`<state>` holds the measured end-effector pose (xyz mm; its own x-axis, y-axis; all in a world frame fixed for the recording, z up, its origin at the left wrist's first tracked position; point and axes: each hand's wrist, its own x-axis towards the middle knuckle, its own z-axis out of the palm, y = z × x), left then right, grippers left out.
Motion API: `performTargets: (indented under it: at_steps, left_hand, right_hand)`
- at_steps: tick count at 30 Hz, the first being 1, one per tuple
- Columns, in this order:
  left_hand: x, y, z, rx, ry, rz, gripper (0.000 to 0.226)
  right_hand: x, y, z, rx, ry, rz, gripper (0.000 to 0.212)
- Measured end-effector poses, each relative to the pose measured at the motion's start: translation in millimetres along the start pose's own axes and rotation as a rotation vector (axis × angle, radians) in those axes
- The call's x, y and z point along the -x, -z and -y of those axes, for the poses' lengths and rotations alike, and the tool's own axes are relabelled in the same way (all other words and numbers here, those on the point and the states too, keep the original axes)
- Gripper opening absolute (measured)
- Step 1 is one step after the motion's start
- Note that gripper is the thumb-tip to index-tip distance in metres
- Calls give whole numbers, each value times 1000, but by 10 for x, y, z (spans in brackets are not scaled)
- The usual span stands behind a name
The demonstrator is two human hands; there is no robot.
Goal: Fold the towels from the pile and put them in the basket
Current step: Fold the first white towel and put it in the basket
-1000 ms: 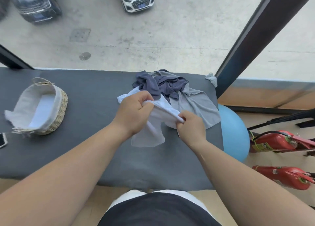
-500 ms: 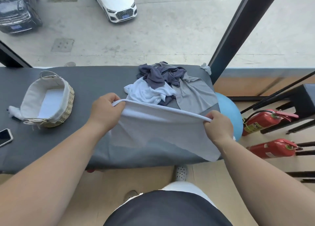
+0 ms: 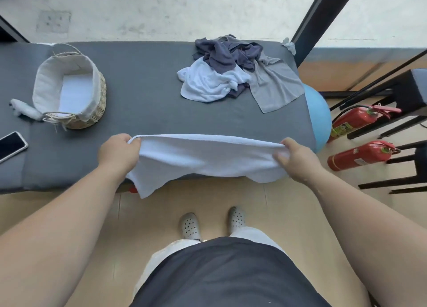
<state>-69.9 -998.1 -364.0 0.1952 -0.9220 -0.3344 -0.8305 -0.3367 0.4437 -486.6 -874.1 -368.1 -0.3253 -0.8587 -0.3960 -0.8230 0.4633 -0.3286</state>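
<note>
Your left hand (image 3: 117, 153) and right hand (image 3: 298, 159) are spread apart, each pinching a top corner of the pale blue towel (image 3: 203, 158), stretched at mid-frame over the worktop's (image 3: 147, 98) near edge (lower part hanging). The pile (image 3: 238, 75) lies upper right, the basket (image 3: 69, 87) upper left.

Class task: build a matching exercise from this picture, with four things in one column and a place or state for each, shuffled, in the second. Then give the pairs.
Column A
1. basket
2. phone
3. towel
4. pile

Column B
a. stretched between left hand and right hand
b. heaped unfolded, far right of the table
c. lying flat, screen dark
d. woven, cloth-lined

Pairs: 1-d, 2-c, 3-a, 4-b
</note>
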Motion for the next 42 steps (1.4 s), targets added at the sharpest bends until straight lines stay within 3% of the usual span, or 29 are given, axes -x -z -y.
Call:
performTargets:
  at_steps: [3, 6, 10, 15, 21, 25, 26, 28, 30, 32, 42]
  left_hand:
    - [60, -163, 170, -81, 25, 104, 38]
    - [139, -382, 231, -134, 49, 158, 37]
    - [99, -681, 172, -173, 56, 130, 43]
    - [-375, -1155, 75, -200, -8, 41, 42]
    - [-1564, -1610, -155, -201, -60, -211, 34]
    - [-1846, -1890, -252, -288, -182, -328, 48]
    - [-1760, -2030, -291, -281, -246, -308, 52]
    - [-1516, -2402, -322, -314, -350, -172, 58]
    - [-1328, -2773, -266, -408, -368, 5, 68]
    - [-1344, -3018, -173, -498, -355, 88, 78]
    - [-1818, -3189, -255, -535, -378, -53, 101]
  right_hand:
    - [-53, -103, -12, 127, 34, 184, 28]
    - [-140, -207, -63, 80, 60, 233, 20]
    - [-341, -293, -84, -88, 47, 295, 12]
    - [-951, -417, -200, -31, 111, 389, 19]
    - [-2258, -671, -239, 115, 148, 208, 30]
    - [-2759, -863, -191, 259, 151, -355, 50]
    - [-2743, -984, -153, 229, 155, -422, 50]
    - [-2583, -1327, -69, 204, 187, -356, 54]
    - [-2392, -1732, -38, 290, 156, -121, 67]
    - [-2327, -2052, -109, 351, 106, 5, 76]
    - [-2699, -2228, -217, 348, 193, -159, 84]
